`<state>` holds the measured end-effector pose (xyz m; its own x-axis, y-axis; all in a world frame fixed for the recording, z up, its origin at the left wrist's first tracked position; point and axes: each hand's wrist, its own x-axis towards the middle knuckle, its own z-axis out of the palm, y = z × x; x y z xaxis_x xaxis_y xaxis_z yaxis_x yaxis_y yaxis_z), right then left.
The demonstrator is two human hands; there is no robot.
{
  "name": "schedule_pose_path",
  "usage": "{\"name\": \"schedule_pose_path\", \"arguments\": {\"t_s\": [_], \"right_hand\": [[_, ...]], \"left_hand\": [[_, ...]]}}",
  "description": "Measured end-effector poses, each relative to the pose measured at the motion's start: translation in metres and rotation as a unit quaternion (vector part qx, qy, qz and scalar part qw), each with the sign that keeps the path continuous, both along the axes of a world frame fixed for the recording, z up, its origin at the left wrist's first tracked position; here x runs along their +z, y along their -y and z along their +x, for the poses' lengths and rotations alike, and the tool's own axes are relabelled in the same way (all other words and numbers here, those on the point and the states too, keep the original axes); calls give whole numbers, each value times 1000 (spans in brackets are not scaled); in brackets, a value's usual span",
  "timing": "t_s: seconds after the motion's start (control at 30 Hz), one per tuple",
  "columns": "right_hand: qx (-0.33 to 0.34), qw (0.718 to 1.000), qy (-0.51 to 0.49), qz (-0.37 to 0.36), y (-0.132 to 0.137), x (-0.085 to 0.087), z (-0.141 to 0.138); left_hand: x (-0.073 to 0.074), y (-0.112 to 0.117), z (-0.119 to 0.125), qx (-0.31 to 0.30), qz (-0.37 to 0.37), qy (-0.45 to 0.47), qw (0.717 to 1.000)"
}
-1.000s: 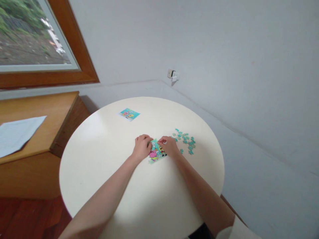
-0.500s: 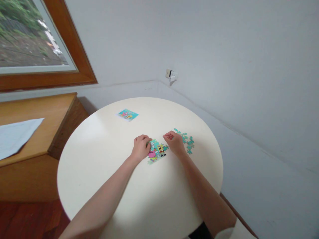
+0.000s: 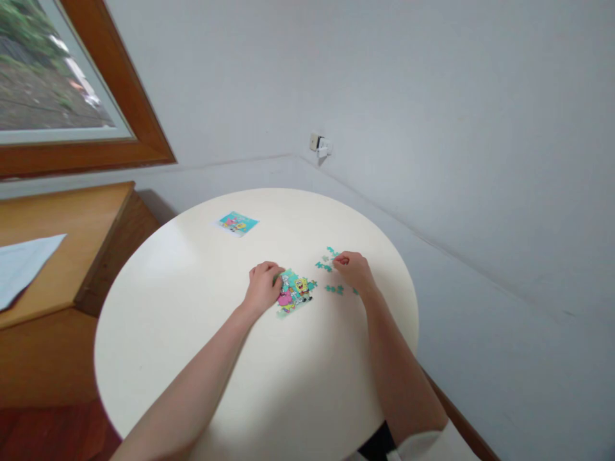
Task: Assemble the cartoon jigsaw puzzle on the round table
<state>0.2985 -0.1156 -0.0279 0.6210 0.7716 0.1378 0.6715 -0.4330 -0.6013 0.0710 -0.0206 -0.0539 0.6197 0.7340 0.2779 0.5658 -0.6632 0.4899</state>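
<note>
Left hand (image 3: 262, 288) is curled, fingertips on the left edge of the half-built puzzle (image 3: 296, 292) mid-table (image 3: 192, 358); can't tell if it grips. Right hand (image 3: 353, 269) is curled over the loose pieces (image 3: 327, 265) just right of the puzzle; can't tell if it pinches one. Picture card (image 3: 236, 223) lies well apart at the far side.

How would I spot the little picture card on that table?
Start at the round cream table and look to its far left side, toward the wooden frame on the wall. The picture card lies there flat and alone. Unlike the partly built puzzle at the left hand and the loose teal pieces by the right hand, it is one rectangle with straight edges.
</note>
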Motion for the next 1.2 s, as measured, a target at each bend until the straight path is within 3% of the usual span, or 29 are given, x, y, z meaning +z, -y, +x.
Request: {"name": "schedule_pose_path", "arguments": {"t_s": [0.2,0.33,0.53,0.63,0.87,1.2], "right_hand": [[7,1000,25,-4,-2,-9,5],[21,1000,18,-3,0,-6,8],[179,980,-74,-56,10,4,10],[224,965,-96,-96,15,6,9],[242,959,-83,-126,15,4,7],[251,958,-101,-93,13,7,0]], "left_hand": [[0,0,0,2,1,1,1000],[-2,-2,0,0,0,1,1000],[-3,-2,0,-1,2,10,1000],[-3,-1,0,-2,0,9,1000],[-3,-2,0,-2,4,9,1000],[-3,-2,0,0,4,13,1000]]}}
